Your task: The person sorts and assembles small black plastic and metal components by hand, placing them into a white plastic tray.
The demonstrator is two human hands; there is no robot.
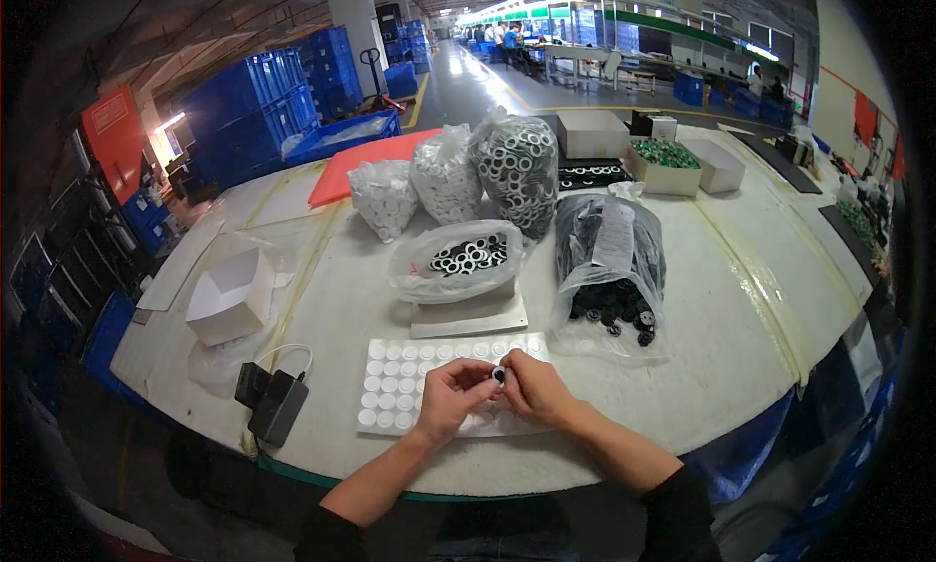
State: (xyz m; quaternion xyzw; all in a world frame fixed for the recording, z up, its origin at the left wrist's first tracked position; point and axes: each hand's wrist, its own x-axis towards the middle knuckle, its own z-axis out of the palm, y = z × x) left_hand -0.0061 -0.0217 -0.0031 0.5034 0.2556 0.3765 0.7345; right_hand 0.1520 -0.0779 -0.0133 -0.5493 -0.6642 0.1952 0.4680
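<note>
Between the fingertips of both my hands is a small black-and-white ring-shaped part (498,375). My left hand (453,398) pinches it from one side and my right hand (535,390) from the other. Below them lies a white sheet (372,418) bearing rows of round white discs, partly covered by my hands. Just beyond the sheet, a plastic-lined container (414,281) holds many black-and-white rings (478,255). To its right, a clear bag (611,270) lies with its mouth toward me, spilling round black parts (616,307).
Full clear bags of white parts (447,177) and rings (515,167) stand behind. An empty white box (230,299) and a black adapter (278,406) with a cable are at left. A box of green parts (666,162) sits far right. Blue crates (255,109) are stacked beyond the table.
</note>
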